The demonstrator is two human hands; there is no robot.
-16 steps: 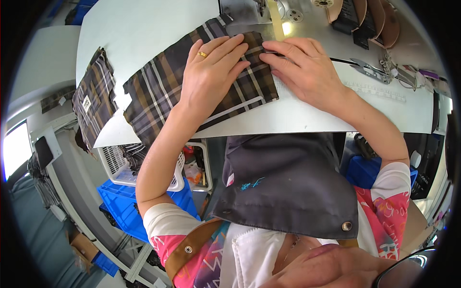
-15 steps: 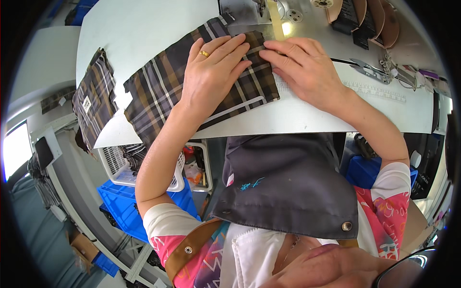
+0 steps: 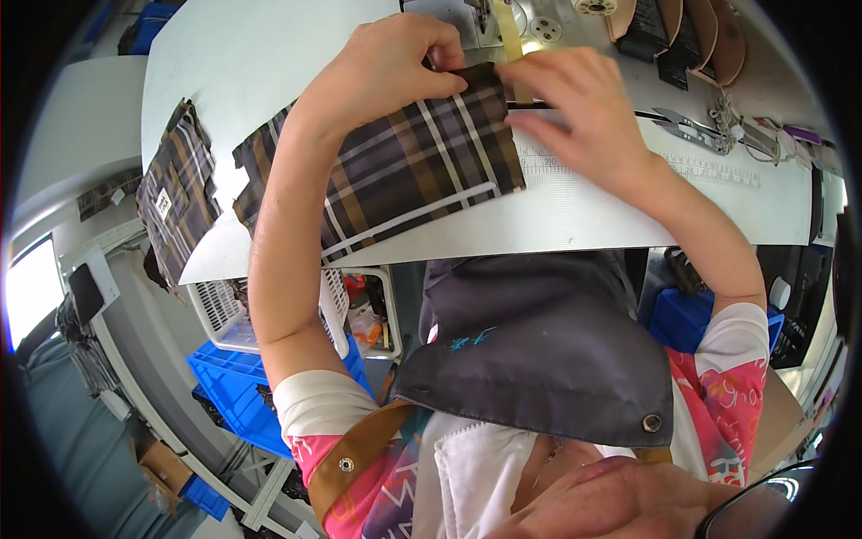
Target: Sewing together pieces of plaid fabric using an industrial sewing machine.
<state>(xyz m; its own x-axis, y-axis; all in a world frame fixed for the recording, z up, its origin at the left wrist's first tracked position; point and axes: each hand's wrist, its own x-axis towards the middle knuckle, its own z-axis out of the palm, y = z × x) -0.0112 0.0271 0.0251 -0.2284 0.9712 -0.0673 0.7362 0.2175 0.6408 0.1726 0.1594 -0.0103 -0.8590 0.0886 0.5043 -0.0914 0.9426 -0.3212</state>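
Observation:
A dark plaid fabric piece (image 3: 404, 184) with brown and white stripes lies on the white table under the sewing machine's front. My left hand (image 3: 386, 67) is closed at its far edge, thumb and curled fingers pinching the cloth; part of the cloth is hidden under my left forearm. Beside the cloth's right far corner is my right hand (image 3: 575, 108), slightly blurred, with thumb and fingers spread apart and fingertips at the edge. A pale strip (image 3: 413, 218) runs along the near side of the cloth.
Another plaid piece (image 3: 177, 193) with a white label hangs over the table's left edge. Thread snips (image 3: 691, 132) lie at the right, near a ruler scale (image 3: 700, 171). The sewing machine (image 3: 485, 18) stands at the far side. Below are a white basket (image 3: 220, 314) and blue crate (image 3: 233, 386).
My left hand has gone from lying flat on the cloth to pinching its far edge, farther away. My right hand has lifted a little, its thumb spreading from the fingers.

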